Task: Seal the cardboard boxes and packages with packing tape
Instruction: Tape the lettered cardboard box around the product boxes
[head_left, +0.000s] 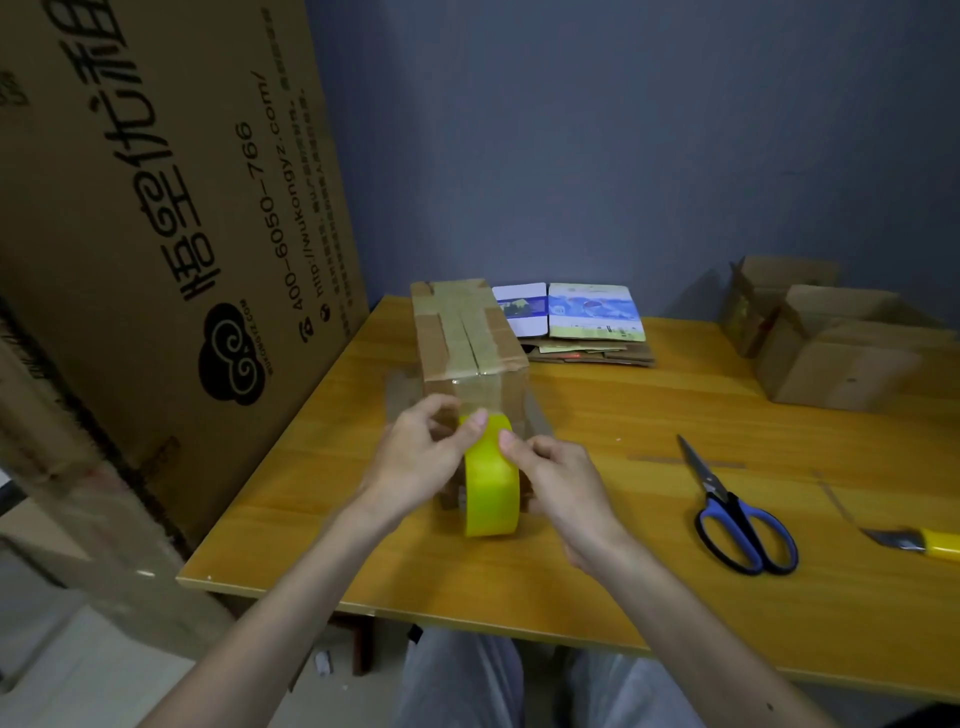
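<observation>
- The box (467, 338) stands on the table (649, 597), at about 12 o'clock from the hands, with its flaps closed.
- Glossy tape runs along its top seam and down its near face.
- The yellow roll (491, 483) stands on edge at the foot of that near face, at 6 o'clock from the box.
- The left hand (421, 452) comes in from 8 o'clock. Its thumb lies on the roll's top and its fingers curl behind, pinching there just beside the box face.
- The right hand (556, 478) comes in from 4 o'clock and grasps the roll's upper right side with curled fingers. Its fingertips are on the yellow band.
- Whether the roll touches the box I cannot tell, as the hands cover that spot.
- The scissors (737, 514), closed and with blue handles, lie at 3 o'clock from the roll, well apart from it.
- A yellow knife (919, 540) lies farther out at 3 o'clock, by the picture's edge.
- Two open boxes (841, 358) sit at 2 o'clock, at the table's far right.
- Flat cartons (592, 317) are stacked at 1 o'clock, just beside the box.
- A big printed carton (156, 208) leans at 10 o'clock, left of the table.
</observation>
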